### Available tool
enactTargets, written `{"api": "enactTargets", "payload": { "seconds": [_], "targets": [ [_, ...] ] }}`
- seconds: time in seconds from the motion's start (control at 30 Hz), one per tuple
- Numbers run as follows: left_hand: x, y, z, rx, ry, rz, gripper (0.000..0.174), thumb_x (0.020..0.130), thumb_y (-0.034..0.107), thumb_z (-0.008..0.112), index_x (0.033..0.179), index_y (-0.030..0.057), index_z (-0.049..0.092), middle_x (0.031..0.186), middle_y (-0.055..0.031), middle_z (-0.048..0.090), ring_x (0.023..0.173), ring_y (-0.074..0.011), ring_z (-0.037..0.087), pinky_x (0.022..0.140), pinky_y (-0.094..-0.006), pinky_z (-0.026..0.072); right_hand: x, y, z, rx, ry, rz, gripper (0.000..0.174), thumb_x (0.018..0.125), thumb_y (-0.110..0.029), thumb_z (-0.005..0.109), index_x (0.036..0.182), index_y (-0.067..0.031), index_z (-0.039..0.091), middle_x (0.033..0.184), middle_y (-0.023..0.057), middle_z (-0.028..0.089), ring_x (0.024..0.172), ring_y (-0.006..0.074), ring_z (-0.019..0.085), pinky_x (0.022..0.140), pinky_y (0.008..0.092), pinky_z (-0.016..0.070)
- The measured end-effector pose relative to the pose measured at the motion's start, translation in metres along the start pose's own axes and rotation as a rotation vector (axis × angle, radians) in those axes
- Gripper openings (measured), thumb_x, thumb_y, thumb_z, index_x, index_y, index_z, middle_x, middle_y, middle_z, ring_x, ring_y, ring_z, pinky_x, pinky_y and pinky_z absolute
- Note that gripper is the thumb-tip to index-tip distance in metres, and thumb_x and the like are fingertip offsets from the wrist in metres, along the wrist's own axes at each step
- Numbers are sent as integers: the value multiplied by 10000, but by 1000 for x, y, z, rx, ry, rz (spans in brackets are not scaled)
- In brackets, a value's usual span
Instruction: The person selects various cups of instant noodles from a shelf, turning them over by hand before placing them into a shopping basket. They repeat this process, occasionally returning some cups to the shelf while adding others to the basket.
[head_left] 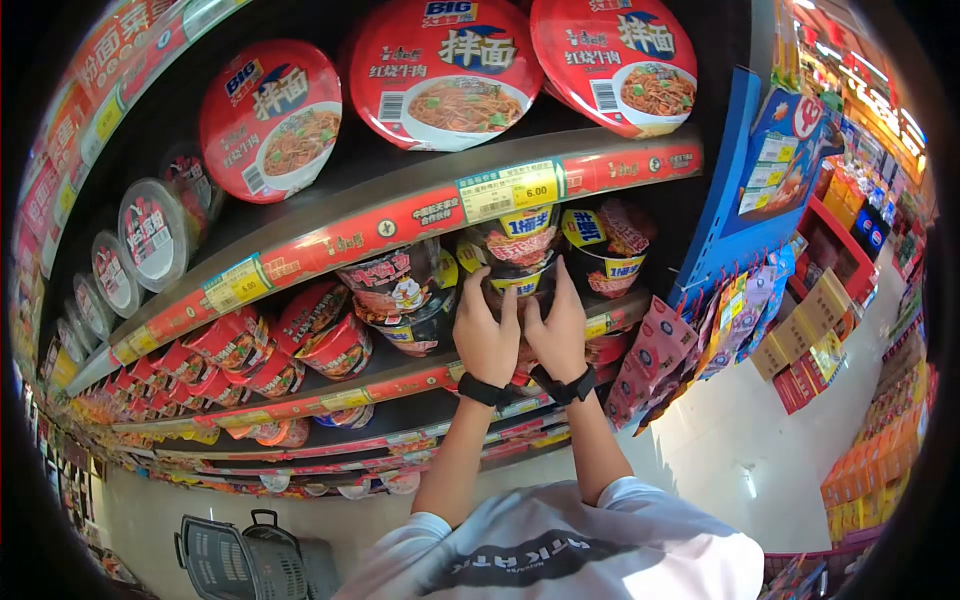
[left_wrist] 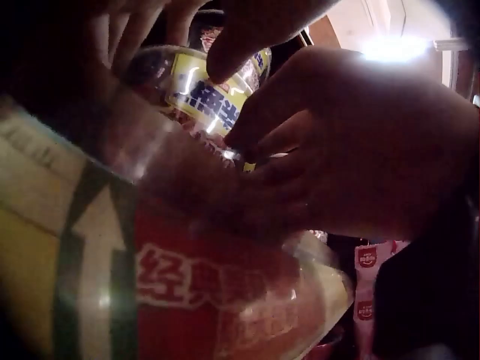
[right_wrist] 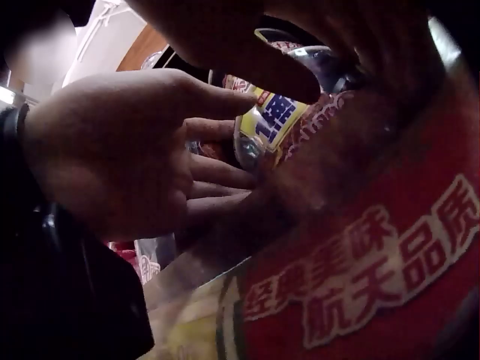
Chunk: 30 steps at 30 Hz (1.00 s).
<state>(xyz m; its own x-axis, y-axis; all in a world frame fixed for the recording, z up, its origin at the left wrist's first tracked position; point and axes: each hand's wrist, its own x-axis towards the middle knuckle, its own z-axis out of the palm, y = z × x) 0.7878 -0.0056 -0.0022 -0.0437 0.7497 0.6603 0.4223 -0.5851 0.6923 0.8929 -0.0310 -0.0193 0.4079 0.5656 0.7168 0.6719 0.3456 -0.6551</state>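
Observation:
On the middle shelf, both hands hold one black instant noodle bowl (head_left: 520,282) with a yellow label, one hand at each side. My left hand (head_left: 488,335) curls round its left side, thumb across the front. From the right, my right hand (head_left: 556,338) grips it in the same way. The wrist views show the bowl's yellow label (left_wrist: 206,94) between the thumbs. Another bowl (head_left: 513,236) of the same kind stands right above it. A matching stack (head_left: 607,262) is to the right, and dark bowls with pink lids (head_left: 398,290) are to the left.
A red price strip (head_left: 400,225) runs along the shelf edge above the hands, and another red strip (right_wrist: 375,270) passes below them. Big red noodle bowls (head_left: 445,75) fill the upper shelf. Hanging snack packets (head_left: 655,350) flank the right end. A grey basket (head_left: 245,560) stands on the floor.

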Motion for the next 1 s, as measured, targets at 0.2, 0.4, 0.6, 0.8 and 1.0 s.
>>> {"api": "enactTargets", "payload": {
  "seconds": [0.2,0.4,0.6,0.8,1.0],
  "targets": [
    [-14,15,-10,34,40,29,364,891,229,691,1195,57,590,1009,-212,692,913,-342,696,772,-386,563,-8,13,2,121,8,55,665,806,-63,609,1415,81,384,1040,263,601,939,378,597,836,431,481],
    [-27,29,-23,3,-24,43,408,864,183,707,1225,41,581,1067,-217,683,934,-329,695,772,-380,567,-13,-4,-18,178,-21,129,656,815,-73,622,1414,65,394,1061,261,610,948,370,610,845,423,483],
    [-36,33,-36,-44,-121,58,508,847,137,702,1316,34,537,1263,-228,604,1121,-322,629,843,-373,549,-15,-7,-23,190,-38,88,636,827,-51,617,1411,65,394,1173,280,592,1059,377,607,916,403,479],
    [-55,13,-77,-109,-236,62,527,805,54,710,1303,-3,546,1290,-201,597,1160,-325,608,939,-368,487,-18,-27,-32,131,-35,123,647,822,-34,646,1419,31,406,1326,231,528,1184,327,557,962,392,464],
    [-97,-33,-147,-124,-407,-130,290,819,72,692,1104,29,667,1048,-155,687,988,-324,664,844,-369,519,19,-19,-61,-182,110,-39,492,829,21,615,1313,-14,536,1261,168,550,1051,264,595,874,346,500]
  ]
}}
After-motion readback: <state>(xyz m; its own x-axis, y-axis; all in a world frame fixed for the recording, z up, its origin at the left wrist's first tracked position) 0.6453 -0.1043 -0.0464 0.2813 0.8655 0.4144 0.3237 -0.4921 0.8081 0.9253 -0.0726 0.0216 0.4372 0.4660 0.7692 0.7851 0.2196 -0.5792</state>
